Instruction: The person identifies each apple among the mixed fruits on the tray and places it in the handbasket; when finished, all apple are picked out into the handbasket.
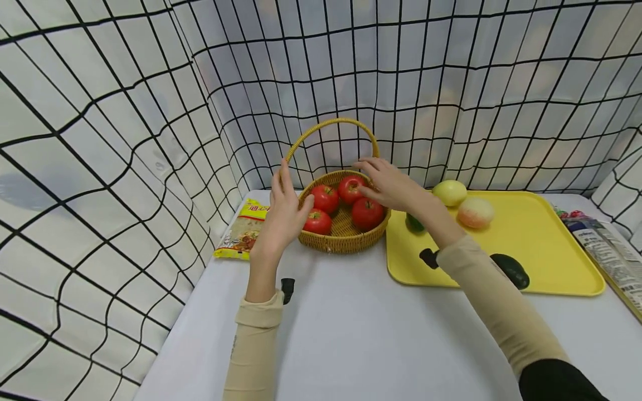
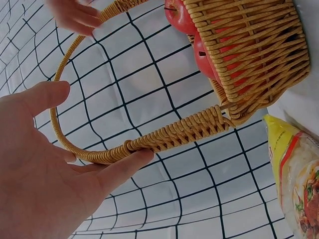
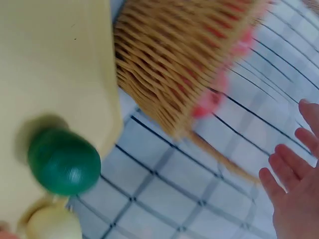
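Note:
A wicker basket (image 1: 346,243) with an arched handle (image 1: 341,121) stands against the back netting, holding several red tomatoes (image 1: 368,214). My left hand (image 1: 282,214) is at the basket's left side. In the left wrist view, its straight fingers (image 2: 124,169) touch the handle's side while the thumb stays apart. My right hand (image 1: 393,184) reaches over the basket's right rim, near the handle's right end. The right wrist view shows that hand (image 3: 299,191) with fingers spread and nothing in them; that view is blurred.
Right of the basket lies a yellow tray (image 1: 557,250) with a yellow-green fruit (image 1: 450,192), a peach (image 1: 475,213), a dark green fruit (image 1: 510,271) and another green one (image 3: 65,162). A yellow food packet (image 1: 246,228) lies left; another package (image 1: 609,256) sits far right. Black netting (image 1: 426,72) encloses the table.

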A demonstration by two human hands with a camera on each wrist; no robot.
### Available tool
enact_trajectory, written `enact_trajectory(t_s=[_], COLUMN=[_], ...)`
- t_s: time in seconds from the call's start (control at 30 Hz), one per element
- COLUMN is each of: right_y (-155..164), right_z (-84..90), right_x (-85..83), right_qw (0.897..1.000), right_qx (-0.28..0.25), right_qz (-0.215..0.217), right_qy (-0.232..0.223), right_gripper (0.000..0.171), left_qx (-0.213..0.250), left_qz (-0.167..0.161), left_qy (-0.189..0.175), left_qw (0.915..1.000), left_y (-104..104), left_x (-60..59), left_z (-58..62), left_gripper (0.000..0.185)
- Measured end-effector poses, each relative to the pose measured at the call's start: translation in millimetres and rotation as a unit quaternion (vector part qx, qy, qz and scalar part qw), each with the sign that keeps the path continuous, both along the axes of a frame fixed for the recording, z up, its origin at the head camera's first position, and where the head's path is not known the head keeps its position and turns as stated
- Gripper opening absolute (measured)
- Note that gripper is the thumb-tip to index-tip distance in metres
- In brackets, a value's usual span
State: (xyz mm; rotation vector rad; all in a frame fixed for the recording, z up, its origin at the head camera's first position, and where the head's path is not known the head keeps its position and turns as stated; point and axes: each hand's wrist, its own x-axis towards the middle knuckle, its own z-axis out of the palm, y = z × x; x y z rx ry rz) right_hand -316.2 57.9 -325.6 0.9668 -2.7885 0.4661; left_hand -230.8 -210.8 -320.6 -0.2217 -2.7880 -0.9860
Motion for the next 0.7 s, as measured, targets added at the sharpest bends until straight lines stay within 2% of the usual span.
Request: enact_trajectory(t_s=[0.13,0.27,0.4,0.5,0.7], right_y=[42,89,128,145,163], right_z=[14.0,21.2,21.8,21.5,28.9], right_x=[47.8,94.4,132.4,146.5,157.2], right_qw=[0.995,0.980,0.965,0.961,0.957], right_qx=[-0.089,-0.178,-0.225,-0.221,-0.217], right_qz=[-0.034,-0.077,-0.121,-0.136,-0.147], right_qy=[0.035,0.044,0.065,0.093,0.122], right_gripper=[0.058,0.054,0.052,0.052,0.051], left_qx=[0.000,0.001,0.005,0.005,0.003], left_qz=[-0.003,0.000,0.000,-0.001,-0.001], left_qy=[0.001,0.002,-0.004,-0.002,0.006], left_qw=[1.0000,1.0000,1.0000,1.0000,1.0000], left_y=[1,4,7,7,5], left_x=[-0.5,0.6,1.4,1.3,1.9], left_z=[0.2,-0.8,-1.3,0.4,3.9], left_gripper=[0.093,0.092,0.090,0.089,0.091])
